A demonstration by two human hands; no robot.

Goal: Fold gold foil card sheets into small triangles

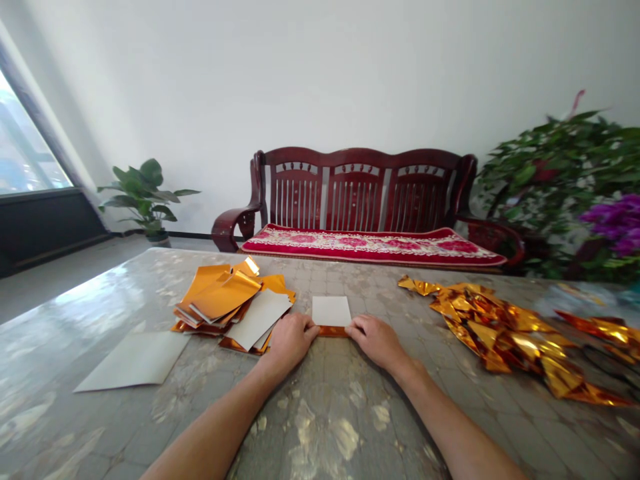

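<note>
Our left hand (293, 337) and right hand (375, 339) pinch the near corners of a white square paper sheet (331, 311) with a shiny gold strip (334, 331), in from the far edge of the grey patterned table (330, 427); uneven finger pressure could skew it.

sheet (331, 311) wht w/ orange edge; foil (530, 347) gold; tabletop (320, 413) gry w/ pale flwrs; bench (355, 158) dk red

Left hand (291, 338) hides edge of paper pile (225, 293); right hand (376, 339), small sheet (331, 311) corner. Purple flowers (616, 223) beyond right hand: cut off.
</note>
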